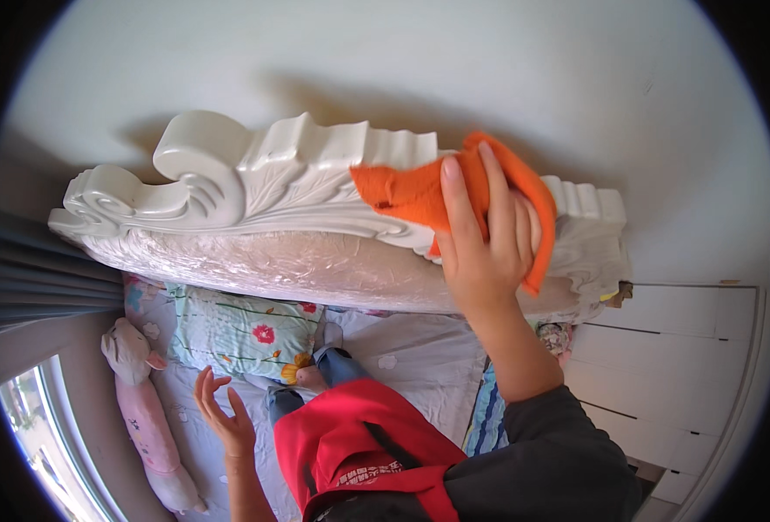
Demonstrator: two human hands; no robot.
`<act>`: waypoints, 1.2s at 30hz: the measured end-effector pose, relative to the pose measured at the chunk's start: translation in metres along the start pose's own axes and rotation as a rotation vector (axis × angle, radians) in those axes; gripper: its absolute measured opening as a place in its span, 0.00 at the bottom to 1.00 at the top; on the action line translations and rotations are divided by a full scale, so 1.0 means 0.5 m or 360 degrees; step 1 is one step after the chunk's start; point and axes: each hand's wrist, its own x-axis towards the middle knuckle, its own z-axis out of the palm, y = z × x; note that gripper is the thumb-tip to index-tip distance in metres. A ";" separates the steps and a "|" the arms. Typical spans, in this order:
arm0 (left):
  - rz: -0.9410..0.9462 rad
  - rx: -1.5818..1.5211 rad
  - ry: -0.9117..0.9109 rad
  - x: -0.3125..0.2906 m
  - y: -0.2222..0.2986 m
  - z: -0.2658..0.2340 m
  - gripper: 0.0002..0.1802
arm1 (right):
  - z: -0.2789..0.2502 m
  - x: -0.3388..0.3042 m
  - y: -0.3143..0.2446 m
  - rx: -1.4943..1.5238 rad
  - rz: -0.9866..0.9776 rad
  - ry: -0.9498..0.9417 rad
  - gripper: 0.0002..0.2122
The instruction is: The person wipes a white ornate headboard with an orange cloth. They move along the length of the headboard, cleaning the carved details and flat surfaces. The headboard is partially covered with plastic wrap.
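My right hand (492, 252) presses an orange cloth (420, 193) against the top of a white carved headboard (293, 178), right of its middle. The fingers lie over the folded cloth, and one pointed corner of it hangs out to the left. Scrolls and leaf shapes run along the headboard's crest, above a shiny padded panel (254, 261) that looks covered in clear plastic. My left hand (228, 418) hovers over the bed at the lower left, fingers apart and holding nothing.
A floral pillow (237, 335) and a long pink plush toy (147, 418) lie on the grey bed sheet (402, 361) where I stand. Dark curtains (41, 274) and a bright window (50, 435) are on the left. White cabinets (654, 365) line the right side; the wall rises behind the headboard.
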 end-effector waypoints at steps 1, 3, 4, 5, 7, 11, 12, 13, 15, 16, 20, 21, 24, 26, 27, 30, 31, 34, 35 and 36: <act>-0.0017 0.0028 0.0006 0.000 0.021 0.015 0.29 | -0.010 -0.001 0.007 0.0051 -0.0023 0.0028 0.23; -0.0093 -0.0114 -0.0013 -0.017 0.045 0.057 0.29 | -0.012 0.003 0.033 0.0140 -0.0089 -0.0023 0.23; -0.0132 -0.0202 -0.0033 -0.024 0.057 0.074 0.29 | -0.017 0.010 0.046 0.0196 -0.0099 -0.0095 0.23; -0.0094 -0.0187 -0.0065 -0.027 0.067 0.084 0.29 | -0.027 0.026 0.054 0.0158 -0.0064 -0.0238 0.24; -0.0102 -0.0208 -0.0074 -0.021 0.083 0.105 0.29 | -0.039 0.044 0.062 0.0100 -0.0023 -0.0409 0.25; -0.0198 -0.0221 -0.0022 -0.006 0.098 0.131 0.30 | -0.049 -0.010 0.094 0.0132 -0.0224 -0.0120 0.22; -0.0238 -0.0232 -0.0002 -0.005 0.100 0.133 0.30 | -0.038 -0.026 0.099 0.0090 -0.0361 0.0031 0.20; -0.0242 -0.0223 0.0003 -0.002 0.102 0.134 0.30 | -0.038 -0.028 0.115 0.0115 -0.0400 0.0018 0.21; -0.0251 -0.0199 0.0003 0.007 0.110 0.133 0.30 | -0.045 0.005 0.121 0.0117 -0.0317 -0.0143 0.24; -0.0254 -0.0167 -0.0009 0.008 0.110 0.133 0.30 | -0.045 0.031 0.109 0.0097 -0.0198 -0.0292 0.26; -0.0244 -0.0133 -0.0018 0.033 0.117 0.146 0.29 | -0.028 0.023 0.120 0.0020 -0.0439 -0.0170 0.24; -0.0239 -0.0144 -0.0011 0.037 0.124 0.151 0.28 | -0.031 0.017 0.131 -0.0008 -0.0529 -0.0126 0.23; -0.0286 -0.0186 -0.0058 0.029 0.130 0.163 0.28 | -0.032 0.011 0.143 0.0089 -0.0574 -0.0060 0.18; -0.0259 -0.0199 -0.0077 0.028 0.133 0.165 0.28 | -0.043 0.025 0.138 0.0138 -0.0437 -0.0165 0.17; -0.0254 -0.0181 -0.0097 0.025 0.134 0.165 0.28 | -0.047 0.043 0.138 0.0003 -0.0447 -0.0282 0.16; -0.0270 -0.0175 -0.0099 0.021 0.124 0.169 0.29 | -0.036 0.039 0.139 -0.0056 -0.0582 -0.0219 0.17; -0.0277 -0.0158 -0.0093 0.024 0.121 0.167 0.28 | -0.048 0.028 0.144 -0.0022 -0.0597 -0.0253 0.16; -0.0312 -0.0131 -0.0082 0.029 0.122 0.160 0.27 | -0.046 -0.008 0.155 0.0082 -0.0611 -0.0139 0.15; -0.0327 -0.0126 -0.0078 0.028 0.122 0.158 0.27 | -0.050 -0.019 0.161 0.0088 -0.0632 -0.0123 0.14; -0.0310 -0.0103 -0.0075 0.025 0.118 0.153 0.27 | -0.045 -0.034 0.173 0.0088 -0.0694 -0.0031 0.15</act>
